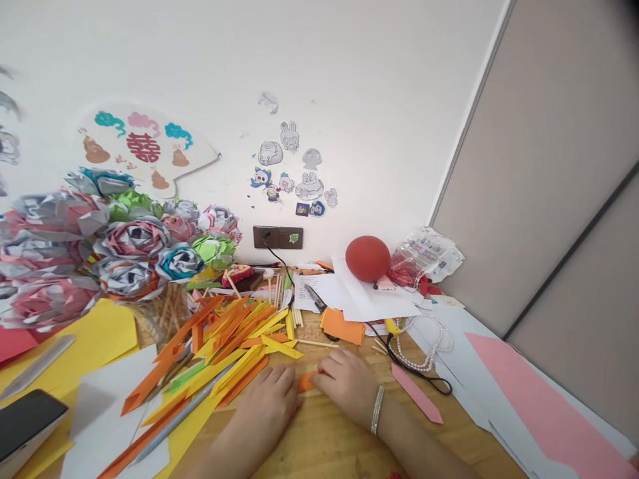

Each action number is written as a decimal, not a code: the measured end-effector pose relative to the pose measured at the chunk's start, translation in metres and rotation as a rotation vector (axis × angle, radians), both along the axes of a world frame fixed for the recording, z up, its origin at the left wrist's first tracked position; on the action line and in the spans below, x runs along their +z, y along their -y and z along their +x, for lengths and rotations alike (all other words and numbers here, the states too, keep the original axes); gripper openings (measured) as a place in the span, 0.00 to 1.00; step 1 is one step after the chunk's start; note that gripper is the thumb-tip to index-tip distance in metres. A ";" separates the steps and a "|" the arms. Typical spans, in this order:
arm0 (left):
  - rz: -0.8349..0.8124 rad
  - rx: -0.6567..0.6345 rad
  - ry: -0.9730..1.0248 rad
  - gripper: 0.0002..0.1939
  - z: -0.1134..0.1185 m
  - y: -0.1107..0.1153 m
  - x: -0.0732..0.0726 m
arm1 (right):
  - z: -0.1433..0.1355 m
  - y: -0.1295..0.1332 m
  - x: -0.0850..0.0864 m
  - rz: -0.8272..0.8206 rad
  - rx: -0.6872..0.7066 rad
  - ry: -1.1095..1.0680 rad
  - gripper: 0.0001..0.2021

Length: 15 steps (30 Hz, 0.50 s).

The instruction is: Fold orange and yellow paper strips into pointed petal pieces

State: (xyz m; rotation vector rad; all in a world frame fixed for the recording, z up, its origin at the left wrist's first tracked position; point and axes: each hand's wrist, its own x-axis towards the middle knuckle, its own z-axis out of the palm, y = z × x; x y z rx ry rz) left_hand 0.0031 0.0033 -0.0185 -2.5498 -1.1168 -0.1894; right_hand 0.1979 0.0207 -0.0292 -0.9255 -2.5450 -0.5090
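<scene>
A small piece of orange paper [306,382] lies on the wooden table [319,436] between my two hands. My left hand [273,398] is at its left end, fingers curled together onto the paper. At the right end my right hand [345,382], with a beaded bracelet [378,410] on the wrist, has its fingers bent down on the same piece. Both hands hide most of the paper. Beside my left hand is a pile of folded orange and yellow paper strips [234,346]. A pink strip [417,394] rests right of my right hand.
Paper flowers [137,239] crowd the left. A phone [30,422] sits at the left edge. Behind my hands are orange cards [343,326], scissors [314,299] and a red balloon [368,258]. A pearl string [424,366], a black cable [417,374] and paper sheets [529,399] lie right.
</scene>
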 end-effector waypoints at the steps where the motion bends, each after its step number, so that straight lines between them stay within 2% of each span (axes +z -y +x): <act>1: 0.012 -0.008 -0.003 0.10 0.000 0.000 -0.002 | 0.000 0.000 0.000 0.015 0.006 0.004 0.05; 4: 0.027 -0.029 0.018 0.09 -0.002 -0.001 -0.005 | -0.001 0.000 0.000 -0.006 0.027 0.008 0.06; 10: -0.069 -0.045 0.093 0.10 -0.006 -0.005 -0.004 | -0.003 0.001 0.002 -0.193 -0.022 -0.032 0.04; 15: -0.083 -0.058 0.207 0.13 -0.006 -0.010 -0.004 | -0.005 0.000 0.002 -0.155 -0.061 -0.055 0.03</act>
